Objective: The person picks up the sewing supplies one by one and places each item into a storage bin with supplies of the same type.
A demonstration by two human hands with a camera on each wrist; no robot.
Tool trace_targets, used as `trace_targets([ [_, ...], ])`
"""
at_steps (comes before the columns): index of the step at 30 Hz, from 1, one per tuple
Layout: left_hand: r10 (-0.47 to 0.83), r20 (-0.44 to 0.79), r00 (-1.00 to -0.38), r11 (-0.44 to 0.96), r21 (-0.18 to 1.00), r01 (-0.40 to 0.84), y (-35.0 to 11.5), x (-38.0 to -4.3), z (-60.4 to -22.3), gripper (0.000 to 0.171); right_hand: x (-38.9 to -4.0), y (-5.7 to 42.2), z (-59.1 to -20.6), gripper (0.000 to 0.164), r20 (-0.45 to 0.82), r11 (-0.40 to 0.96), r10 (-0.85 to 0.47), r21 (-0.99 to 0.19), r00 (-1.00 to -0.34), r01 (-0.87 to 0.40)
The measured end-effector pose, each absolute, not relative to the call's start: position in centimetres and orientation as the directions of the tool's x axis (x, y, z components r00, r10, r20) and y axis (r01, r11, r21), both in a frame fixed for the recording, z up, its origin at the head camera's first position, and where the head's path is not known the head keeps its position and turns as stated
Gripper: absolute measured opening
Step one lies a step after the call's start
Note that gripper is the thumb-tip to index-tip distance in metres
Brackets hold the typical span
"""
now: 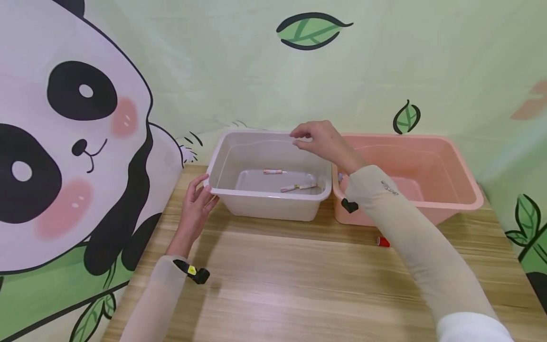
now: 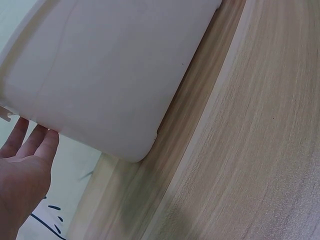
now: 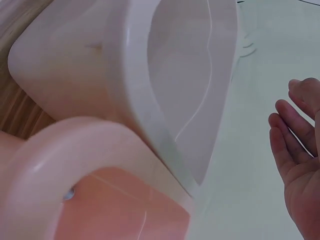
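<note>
the white tub (image 1: 273, 207) stands on the wood table (image 1: 273, 294); it is the middle of the clock, with 12 at the wall cloth (image 1: 239, 61). inside it, small bundles lie on the floor: a pink and white bundle (image 1: 272, 172) at 12 o'clock of that floor, and two pale bundles (image 1: 290, 188) end to end at about 4 o'clock. the ends of those two are so close that i cannot tell if they touch.

the left hand (image 1: 196, 204) is at the tub's 8 o'clock corner. its fingers are long and nearly straight, a bit spread, and the tips touch the tub just under the rim. the tub sits upright by it.

the right hand (image 1: 322, 142) is up over the tub's 2 o'clock corner, apart from the rim. its fingers are softly bent, and there is a narrow gap between thumb and fingers.

at 3 o'clock is a pink tub (image 1: 453, 166), just beside the white one. a small, pale bluish thing (image 1: 340, 177) is inside it, at its 9 o'clock end; the right sleeve (image 1: 410, 232) hides part of that end. on the table, at 4 o'clock from the white tub, lies a small red thing (image 1: 383, 242). a big panda picture (image 1: 68, 156) fills the cloth at 9 o'clock.
</note>
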State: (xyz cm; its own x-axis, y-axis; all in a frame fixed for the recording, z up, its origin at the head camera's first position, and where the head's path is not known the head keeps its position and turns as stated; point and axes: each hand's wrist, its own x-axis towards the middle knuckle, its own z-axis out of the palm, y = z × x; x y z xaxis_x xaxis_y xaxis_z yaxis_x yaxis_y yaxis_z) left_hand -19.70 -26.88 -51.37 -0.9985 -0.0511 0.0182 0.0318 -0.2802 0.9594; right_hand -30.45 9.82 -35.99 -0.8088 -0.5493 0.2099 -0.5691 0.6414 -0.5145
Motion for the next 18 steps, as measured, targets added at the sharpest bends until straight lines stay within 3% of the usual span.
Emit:
trace_targets([
  [18,-0.058,0.011,-0.998,-0.275,0.961,0.027,-26.8,-19.6,-51.2,0.045,-28.9,11.1,-36.0,0.027,0.201,0.619,-0.559,-0.544,-0.804,-0.566],
])
